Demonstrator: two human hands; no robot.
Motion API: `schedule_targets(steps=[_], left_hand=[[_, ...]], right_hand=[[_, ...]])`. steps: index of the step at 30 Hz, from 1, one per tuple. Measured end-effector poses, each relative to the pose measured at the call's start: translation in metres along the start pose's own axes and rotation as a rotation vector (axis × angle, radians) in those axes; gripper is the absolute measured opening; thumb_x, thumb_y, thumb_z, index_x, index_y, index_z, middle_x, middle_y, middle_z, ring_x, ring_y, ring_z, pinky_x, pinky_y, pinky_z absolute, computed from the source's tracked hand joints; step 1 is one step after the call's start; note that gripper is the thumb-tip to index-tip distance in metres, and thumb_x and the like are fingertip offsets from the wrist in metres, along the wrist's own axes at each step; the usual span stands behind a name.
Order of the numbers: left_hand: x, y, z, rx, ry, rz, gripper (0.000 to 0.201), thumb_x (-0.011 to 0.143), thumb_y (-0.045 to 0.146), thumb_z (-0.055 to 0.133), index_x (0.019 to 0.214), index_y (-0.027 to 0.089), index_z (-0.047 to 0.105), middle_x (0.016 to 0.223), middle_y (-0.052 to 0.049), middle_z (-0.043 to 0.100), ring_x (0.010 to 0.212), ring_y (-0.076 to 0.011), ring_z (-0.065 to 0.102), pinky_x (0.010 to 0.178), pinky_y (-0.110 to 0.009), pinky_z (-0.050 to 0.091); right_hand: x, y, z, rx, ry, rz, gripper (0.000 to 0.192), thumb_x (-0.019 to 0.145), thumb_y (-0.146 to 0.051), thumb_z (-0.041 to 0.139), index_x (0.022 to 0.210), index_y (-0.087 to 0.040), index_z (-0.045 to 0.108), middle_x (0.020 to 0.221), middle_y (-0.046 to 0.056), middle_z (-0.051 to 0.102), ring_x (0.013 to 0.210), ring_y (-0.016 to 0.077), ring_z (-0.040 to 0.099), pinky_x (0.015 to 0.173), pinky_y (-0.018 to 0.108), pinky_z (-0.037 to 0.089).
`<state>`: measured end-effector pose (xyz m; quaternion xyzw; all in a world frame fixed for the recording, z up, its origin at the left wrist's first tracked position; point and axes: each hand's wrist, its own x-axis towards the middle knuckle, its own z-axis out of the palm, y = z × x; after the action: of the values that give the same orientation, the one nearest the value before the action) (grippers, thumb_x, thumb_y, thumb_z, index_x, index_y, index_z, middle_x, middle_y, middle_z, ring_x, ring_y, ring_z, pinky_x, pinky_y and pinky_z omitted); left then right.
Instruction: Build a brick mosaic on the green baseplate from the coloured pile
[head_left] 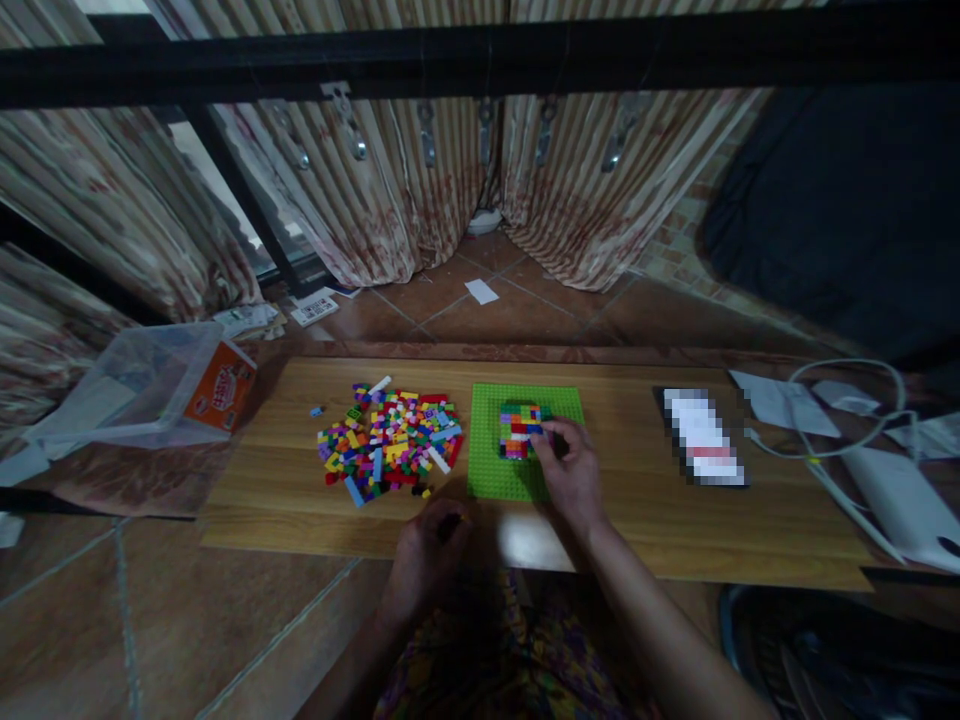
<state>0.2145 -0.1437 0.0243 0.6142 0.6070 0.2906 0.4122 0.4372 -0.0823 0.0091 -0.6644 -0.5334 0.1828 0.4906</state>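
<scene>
A green baseplate [495,455] lies on a low wooden board [675,520]. On it stands a small block of coloured bricks [517,428]. My right hand [571,470] rests on the plate, and its fingertips touch the right side of that block. Left of the plate lies a loose pile of several coloured bricks [390,440]. My left hand [429,555] hovers near the board's front edge below the pile, fingers curled; whether it holds a brick I cannot tell in the dim light.
A clear plastic tub [142,385] with an orange box [220,388] lies tipped at the left. A blurred flat object [705,437], papers, a white cable [847,410] and a white device [904,505] sit to the right. Curtains hang beyond the board.
</scene>
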Motion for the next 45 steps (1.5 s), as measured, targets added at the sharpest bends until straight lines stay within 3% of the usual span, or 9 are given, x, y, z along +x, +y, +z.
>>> schedule_targets(steps=[5,17,26,30,36,45], left_hand=[[-0.001,-0.001,0.0,0.002,-0.007,-0.007,0.016,0.082,0.029,0.058,0.089,0.019,0.068,0.078,-0.001,0.069,0.069,-0.0141,0.063,0.064,-0.022,0.048],[-0.002,0.002,0.0,0.006,-0.014,-0.04,0.02,0.081,0.031,0.057,0.091,0.018,0.068,0.073,0.0,0.067,0.064,-0.0134,0.06,0.061,-0.023,0.046],[0.0,0.006,-0.001,-0.03,-0.017,0.087,0.021,0.087,0.028,0.052,0.097,0.018,0.068,0.08,-0.001,0.07,0.071,-0.014,0.063,0.068,-0.024,0.049],[0.012,0.019,0.003,-0.031,0.007,0.151,0.018,0.087,0.026,0.054,0.093,0.02,0.07,0.087,-0.002,0.072,0.08,-0.0149,0.066,0.076,-0.025,0.051],[0.04,0.045,0.011,0.005,-0.004,0.252,0.013,0.085,0.021,0.058,0.087,0.021,0.072,0.086,-0.001,0.073,0.077,-0.0135,0.066,0.073,-0.024,0.05],[0.078,0.062,0.025,0.229,-0.03,0.331,0.009,0.084,0.014,0.061,0.081,0.019,0.068,0.083,-0.002,0.069,0.077,-0.0129,0.064,0.072,-0.023,0.047]], right_hand=[[0.001,-0.001,0.005,-0.039,0.017,0.049,0.027,0.083,-0.042,0.061,0.097,-0.019,0.065,0.098,0.008,0.062,0.091,0.0217,0.057,0.086,0.039,0.046],[0.001,0.0,0.01,0.033,0.053,0.062,0.026,0.08,-0.043,0.063,0.092,-0.02,0.066,0.095,0.006,0.061,0.088,0.0203,0.057,0.084,0.037,0.047],[0.003,0.009,-0.001,0.195,0.043,0.133,0.039,0.081,-0.052,0.063,0.097,-0.018,0.067,0.097,0.009,0.067,0.09,0.0219,0.062,0.086,0.039,0.048],[-0.003,0.021,-0.017,0.215,0.146,0.121,0.036,0.085,-0.051,0.058,0.097,-0.017,0.067,0.095,0.01,0.069,0.088,0.0219,0.064,0.081,0.038,0.05],[-0.019,0.035,-0.041,0.024,0.142,0.054,0.033,0.089,-0.047,0.052,0.096,-0.019,0.067,0.098,0.01,0.067,0.091,0.023,0.063,0.084,0.04,0.049],[-0.023,0.03,-0.041,-0.009,0.114,-0.037,0.027,0.094,-0.041,0.048,0.094,-0.02,0.066,0.098,0.01,0.067,0.094,0.0227,0.063,0.086,0.04,0.05]])
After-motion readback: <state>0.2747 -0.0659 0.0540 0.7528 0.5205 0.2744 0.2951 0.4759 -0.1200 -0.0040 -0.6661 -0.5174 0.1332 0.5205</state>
